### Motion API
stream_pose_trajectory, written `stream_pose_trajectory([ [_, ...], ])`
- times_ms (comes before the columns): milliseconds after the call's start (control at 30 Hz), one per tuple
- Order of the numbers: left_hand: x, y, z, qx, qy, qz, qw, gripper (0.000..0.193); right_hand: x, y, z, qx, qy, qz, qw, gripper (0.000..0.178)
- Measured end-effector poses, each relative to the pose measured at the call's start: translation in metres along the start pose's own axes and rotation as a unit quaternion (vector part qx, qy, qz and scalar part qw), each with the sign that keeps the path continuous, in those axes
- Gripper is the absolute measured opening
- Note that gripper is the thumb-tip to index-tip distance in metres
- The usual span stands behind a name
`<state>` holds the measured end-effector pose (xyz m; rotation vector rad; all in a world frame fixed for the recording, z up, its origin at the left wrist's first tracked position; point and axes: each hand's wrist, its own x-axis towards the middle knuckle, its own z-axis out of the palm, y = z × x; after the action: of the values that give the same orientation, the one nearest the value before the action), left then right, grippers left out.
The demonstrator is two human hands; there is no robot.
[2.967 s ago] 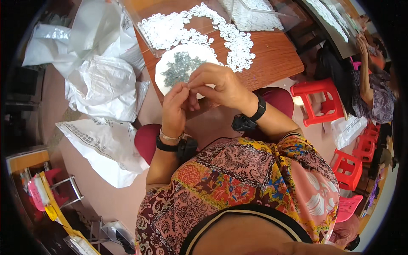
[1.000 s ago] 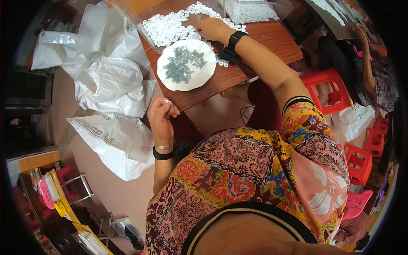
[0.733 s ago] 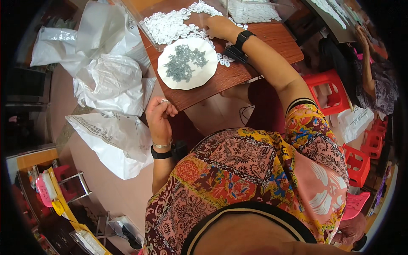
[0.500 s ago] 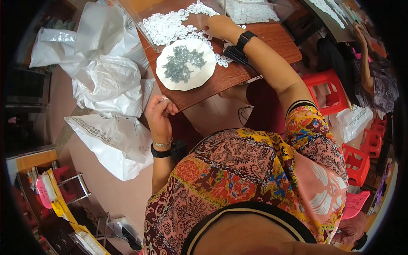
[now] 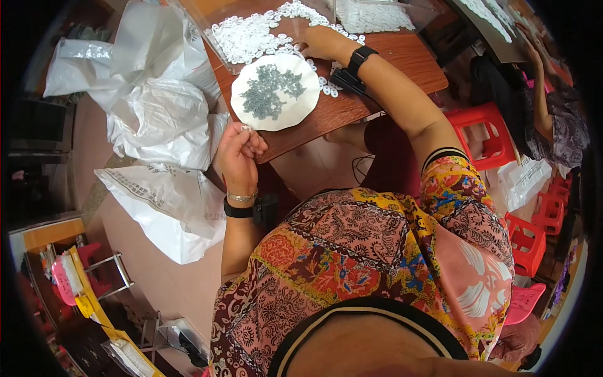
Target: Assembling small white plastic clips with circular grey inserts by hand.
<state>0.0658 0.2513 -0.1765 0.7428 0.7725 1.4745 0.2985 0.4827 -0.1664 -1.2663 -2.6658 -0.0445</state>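
My left hand (image 5: pixel 240 154) is closed at the table's near left edge, just below the plate. A small white plastic piece (image 5: pixel 245 128) shows between its thumb and forefinger. My right hand (image 5: pixel 331 44) rests among the loose white oval plastic pieces (image 5: pixel 248 39) beyond the plate. Its fingers are curled down at the pieces' edge, and what lies under the fingertips is hidden. Between the hands stands a cream scalloped plate (image 5: pixel 303 114) that bears a heap of small grey parts (image 5: pixel 264 100).
The brown wooden table (image 5: pixel 402 75) holds a clear tray of white pieces (image 5: pixel 370 19) at the back. Large white sacks (image 5: pixel 157 125) stand on the floor at left. A red stool (image 5: pixel 483 135) is at right, near another person's arm (image 5: pixel 541 94) at a second table.
My left hand has risen slightly toward the plate and the table edge, its white piece still in the fingertips. The right hand has barely shifted among the white pieces.
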Motion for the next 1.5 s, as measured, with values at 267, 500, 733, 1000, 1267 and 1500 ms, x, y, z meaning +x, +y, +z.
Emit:
stream_pose_trajectory([
  [267,-0.003,0.001,-0.003,0.054,0.008,-0.016,0.998,0.009,-0.013,0.006,-0.004,0.03,-0.018,0.022,0.999,0.011],
  [500,-0.012,0.003,0.001,0.082,0.024,-0.017,0.996,0.009,-0.01,-0.003,-0.005,0.034,0.02,0.015,0.999,0.015],
  [733,-0.015,0.004,0.002,0.084,0.02,-0.007,0.996,0.008,0.005,0.002,0.011,-0.014,-0.016,0.064,0.998,0.018],
  [1000,-0.015,0.001,-0.003,0.083,0.03,-0.002,0.996,0.007,-0.007,0.001,-0.001,-0.013,0.011,0.052,0.999,0.016],
  [1267,-0.012,0.0,-0.003,0.082,0.02,-0.011,0.996,0.01,-0.012,-0.094,-0.033,0.103,-0.059,-0.068,0.991,0.019],
  [1500,-0.022,0.003,-0.009,0.067,0.043,0.0,0.997,0.01,-0.01,-0.11,0.008,-0.022,-0.016,-0.137,0.99,0.014],
])
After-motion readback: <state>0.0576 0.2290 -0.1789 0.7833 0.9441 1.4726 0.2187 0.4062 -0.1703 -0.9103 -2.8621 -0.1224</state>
